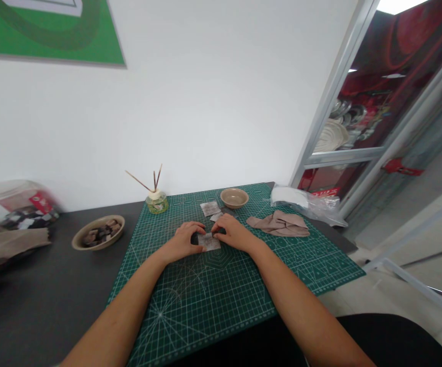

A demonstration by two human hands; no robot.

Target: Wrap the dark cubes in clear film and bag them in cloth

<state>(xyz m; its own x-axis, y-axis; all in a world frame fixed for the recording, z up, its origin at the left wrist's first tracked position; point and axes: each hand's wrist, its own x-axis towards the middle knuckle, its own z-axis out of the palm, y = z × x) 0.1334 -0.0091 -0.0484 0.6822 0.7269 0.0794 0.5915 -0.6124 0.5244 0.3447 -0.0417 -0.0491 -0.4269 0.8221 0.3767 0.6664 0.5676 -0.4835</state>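
A small greyish, stained square sheet, paper or cloth, lies on a green cutting mat between my hands. My left hand grips its left side, the thumb at the lower edge and the fingers curved over the top. At its upper right corner, my right hand pinches with thumb and forefinger; something dark shows by those fingertips, too small to name. Just beyond are another grey stained square and a further piece, partly hidden by my right hand. A beige bowl stands behind them.
Right of my hands lies a crumpled brown cloth, with a clear plastic bag behind it. A reed diffuser stands at the back left. On the dark table, a bowl holds dark and brown pieces; a plastic tub stands farther left.
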